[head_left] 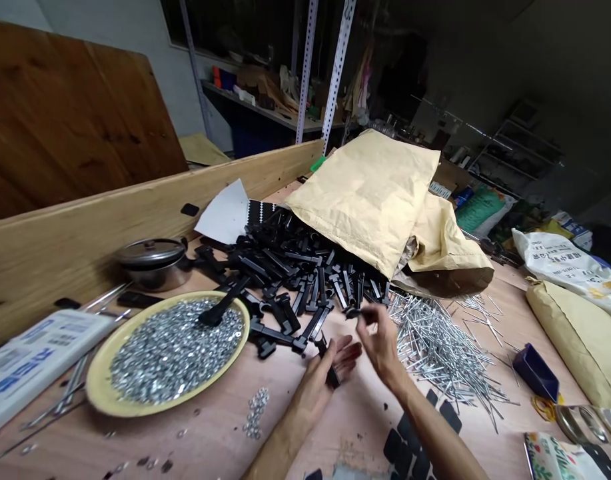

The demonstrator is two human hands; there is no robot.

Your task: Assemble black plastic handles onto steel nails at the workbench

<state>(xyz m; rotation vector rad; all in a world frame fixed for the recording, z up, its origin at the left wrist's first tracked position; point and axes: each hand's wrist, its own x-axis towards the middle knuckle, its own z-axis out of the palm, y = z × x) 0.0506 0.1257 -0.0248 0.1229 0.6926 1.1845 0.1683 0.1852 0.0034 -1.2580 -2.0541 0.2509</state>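
My left hand [321, 375] holds a black plastic part [332, 377] under its thumb, palm turned up and fingers stretched out. Just to its right, my right hand [382, 340] pinches a small black piece [353, 313] between thumb and fingertips; its exact kind is too small to tell. Beyond both hands spreads a heap of black plastic parts [280, 267], long bars with wider ends. A pile of thin metal rods [435, 347] lies beside my right forearm. Several loose nuts [256, 413] sit on the table left of my left forearm.
On the left stands a yellow bowl [98, 383] of small metal nuts with a black scoop [222, 307] in it. Behind it is a lidded metal pot [152, 263]. A large paper sack [370, 190] lies over the heap. Black pads [405, 443] lie near my right forearm, a blue tray [536, 373] farther right.
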